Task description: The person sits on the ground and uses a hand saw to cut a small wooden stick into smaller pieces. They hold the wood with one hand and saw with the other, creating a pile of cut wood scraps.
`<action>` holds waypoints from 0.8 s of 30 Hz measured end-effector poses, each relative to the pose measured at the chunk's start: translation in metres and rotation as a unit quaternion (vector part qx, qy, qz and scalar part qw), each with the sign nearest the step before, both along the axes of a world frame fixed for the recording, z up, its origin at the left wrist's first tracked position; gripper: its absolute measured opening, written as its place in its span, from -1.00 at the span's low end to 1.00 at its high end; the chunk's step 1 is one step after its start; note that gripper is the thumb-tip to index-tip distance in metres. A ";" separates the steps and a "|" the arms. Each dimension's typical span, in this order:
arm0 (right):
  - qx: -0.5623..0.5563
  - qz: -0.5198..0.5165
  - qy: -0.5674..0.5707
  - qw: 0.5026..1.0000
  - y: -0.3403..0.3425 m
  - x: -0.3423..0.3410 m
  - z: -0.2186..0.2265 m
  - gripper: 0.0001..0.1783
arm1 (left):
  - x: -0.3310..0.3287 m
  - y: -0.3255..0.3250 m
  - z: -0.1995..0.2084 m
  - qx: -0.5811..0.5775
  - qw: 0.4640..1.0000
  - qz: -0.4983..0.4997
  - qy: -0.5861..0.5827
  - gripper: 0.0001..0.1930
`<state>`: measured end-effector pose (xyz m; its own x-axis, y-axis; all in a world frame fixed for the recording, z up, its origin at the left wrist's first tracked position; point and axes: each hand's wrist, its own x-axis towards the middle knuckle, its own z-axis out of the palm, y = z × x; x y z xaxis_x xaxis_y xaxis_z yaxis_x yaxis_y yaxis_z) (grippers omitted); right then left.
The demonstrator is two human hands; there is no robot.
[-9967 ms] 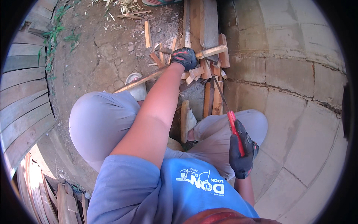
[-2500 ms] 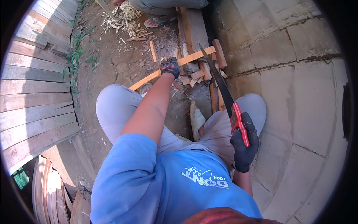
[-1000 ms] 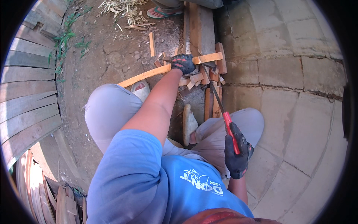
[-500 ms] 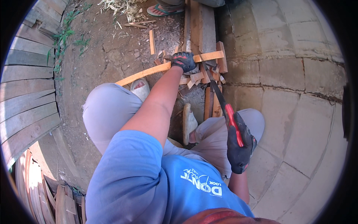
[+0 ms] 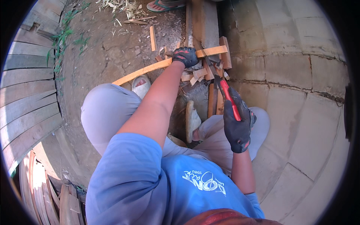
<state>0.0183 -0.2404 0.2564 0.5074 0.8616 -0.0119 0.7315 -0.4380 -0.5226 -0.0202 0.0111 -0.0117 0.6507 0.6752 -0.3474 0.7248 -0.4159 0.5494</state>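
My left hand [image 5: 185, 57], in a black glove with red marks, is closed on a long wooden strip [image 5: 144, 71] and presses it against a wooden beam [image 5: 205, 26]. The strip's right end sticks out past the beam. My right hand [image 5: 238, 122], gloved alike, grips the red handle of a handsaw [image 5: 229, 98]. The saw's dark blade runs up and left to the strip, just right of my left hand. Whether the teeth are inside the wood I cannot tell.
Small wood offcuts [image 5: 198, 75] lie heaped under the strip. A stone-block wall [image 5: 288, 71] rises on the right, and weathered planks [image 5: 32, 90] line the left. Another person's sandalled foot [image 5: 165, 5] is at the top. Wooden slats [image 5: 41, 183] are stacked lower left.
My right hand has pushed the saw forward, up and to the left, so less blade shows before the strip. My left hand keeps its hold, and the other person's foot sits slightly higher in view.
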 end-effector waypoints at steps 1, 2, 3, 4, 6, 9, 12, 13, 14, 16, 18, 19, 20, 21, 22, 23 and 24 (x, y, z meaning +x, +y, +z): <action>-0.017 -0.007 -0.013 1.000 0.003 0.000 0.005 -0.59 | 0.000 0.001 -0.002 0.003 1.000 0.003 -0.001 -0.47; -0.035 -0.015 -0.026 0.999 0.006 0.001 0.009 -0.59 | 0.000 0.002 -0.005 -0.004 1.000 -0.001 0.001 -0.47; -0.027 -0.021 -0.014 0.999 0.009 0.002 0.013 -0.60 | 0.002 0.001 -0.004 0.002 1.000 0.006 0.000 -0.48; -0.020 -0.026 -0.001 0.999 0.011 0.004 0.017 -0.60 | 0.003 0.000 -0.004 0.009 1.000 0.013 -0.001 -0.50; -0.001 -0.019 0.018 1.000 0.011 0.006 0.016 -0.61 | 0.005 -0.001 -0.004 0.017 1.000 0.021 0.001 -0.51; 0.020 0.015 0.024 0.999 0.008 0.007 0.007 -0.60 | 0.007 0.000 -0.004 0.021 1.000 0.016 0.007 -0.50; 0.002 0.035 -0.018 0.999 0.010 -0.001 0.000 -0.59 | 0.007 0.001 -0.003 0.017 1.000 0.007 0.004 -0.47; -0.011 0.040 -0.043 0.998 0.012 -0.003 -0.007 -0.58 | 0.006 0.000 -0.002 0.015 1.000 0.010 0.001 -0.47; -0.024 0.045 -0.067 0.996 0.013 -0.004 -0.013 -0.58 | 0.005 -0.001 -0.001 0.013 1.000 0.013 -0.002 -0.47; 0.009 0.043 -0.067 0.997 0.016 -0.004 -0.030 -0.57 | 0.005 0.001 -0.003 0.021 1.000 0.009 -0.009 -0.48; 0.035 0.042 -0.059 0.997 0.022 -0.003 -0.042 -0.57 | 0.003 0.001 -0.001 0.017 1.000 0.006 -0.014 -0.49; 0.043 0.042 -0.052 0.997 0.026 0.001 -0.047 -0.57 | 0.002 0.001 -0.001 0.014 1.000 0.007 -0.016 -0.49; 0.051 0.040 -0.045 0.997 0.029 0.003 -0.050 -0.57 | 0.001 0.001 0.000 0.011 1.000 0.007 -0.018 -0.49; 0.047 0.037 -0.052 0.997 0.029 0.005 -0.051 -0.57 | 0.001 -0.001 0.004 0.008 1.000 0.008 -0.021 -0.49; 0.042 0.034 -0.059 0.997 0.029 0.007 -0.051 -0.57 | 0.002 -0.002 0.008 0.006 1.000 0.015 -0.009 -0.53; 0.037 0.029 -0.067 0.997 0.029 0.010 -0.051 -0.57 | 0.002 -0.001 0.009 -0.006 1.000 0.016 -0.005 -0.52; 0.041 0.028 -0.074 0.996 0.031 0.014 -0.049 -0.57 | 0.003 0.003 0.009 -0.015 1.000 0.017 -0.004 -0.51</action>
